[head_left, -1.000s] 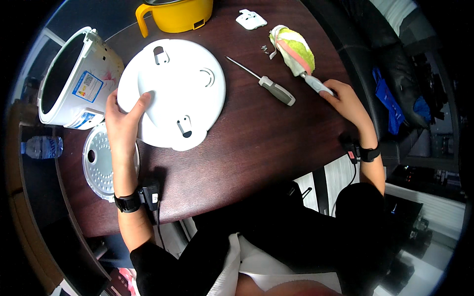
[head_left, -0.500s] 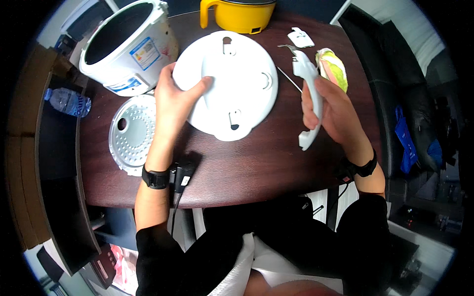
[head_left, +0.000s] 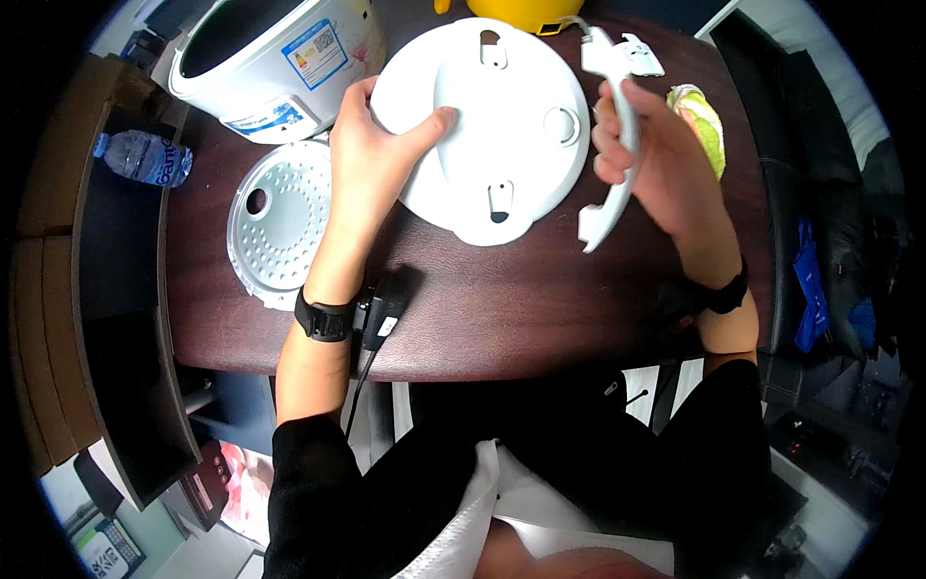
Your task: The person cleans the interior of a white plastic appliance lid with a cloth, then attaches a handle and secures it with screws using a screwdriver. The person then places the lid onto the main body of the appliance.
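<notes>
My left hand grips the left edge of a round white appliance lid, thumb on top and fingers underneath. The lid has two slotted openings and a small round fitting at its right. In my right hand is a curved white handle, held upright just right of the lid and apart from it. A thin metal piece shows at the handle's far end. Beside my left forearm lies a grey perforated inner lid with one larger hole. The white rice cooker body stands open behind my left hand.
At the far side stands a yellow pot. A small white part and a green-and-white cloth lie at the far right. A black plug-like device with a cable sits near the table's front edge. A water bottle lies left.
The view has shifted, so the table things sit higher and farther right. My right hand has brought the handle closer to the lid. My left hand keeps its grip.
</notes>
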